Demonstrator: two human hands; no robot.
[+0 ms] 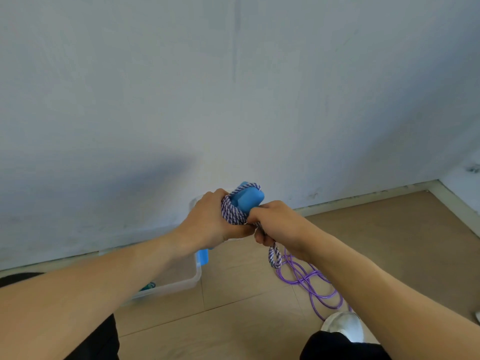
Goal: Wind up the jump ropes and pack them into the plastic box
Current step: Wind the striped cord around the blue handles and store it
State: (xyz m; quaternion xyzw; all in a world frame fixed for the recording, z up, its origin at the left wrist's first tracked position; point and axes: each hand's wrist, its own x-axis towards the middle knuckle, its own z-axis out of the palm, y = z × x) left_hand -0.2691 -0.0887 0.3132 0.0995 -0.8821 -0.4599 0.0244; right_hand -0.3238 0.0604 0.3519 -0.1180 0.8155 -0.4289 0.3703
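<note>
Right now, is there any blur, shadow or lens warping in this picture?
Head view: soft throughout, the braided rope between the left hand and right hand fairly legible; a dark shadow on the wall; wide-angle bending curves the baseboard.

Floor (363, 242): plastic box (192, 280), purple rope (309, 284).

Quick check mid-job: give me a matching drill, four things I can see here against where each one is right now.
Things:
1. braided rope
2. purple cord
3. plastic box
4. white shoe

Places:
A. on the floor by the wall, under the left forearm
B. wound round the blue handles, gripped by left hand and right hand
C. bottom of the view, at the loose cord's near end
D. lying in loose loops on the floor

Pairs: 1-B, 2-D, 3-A, 4-C
</note>
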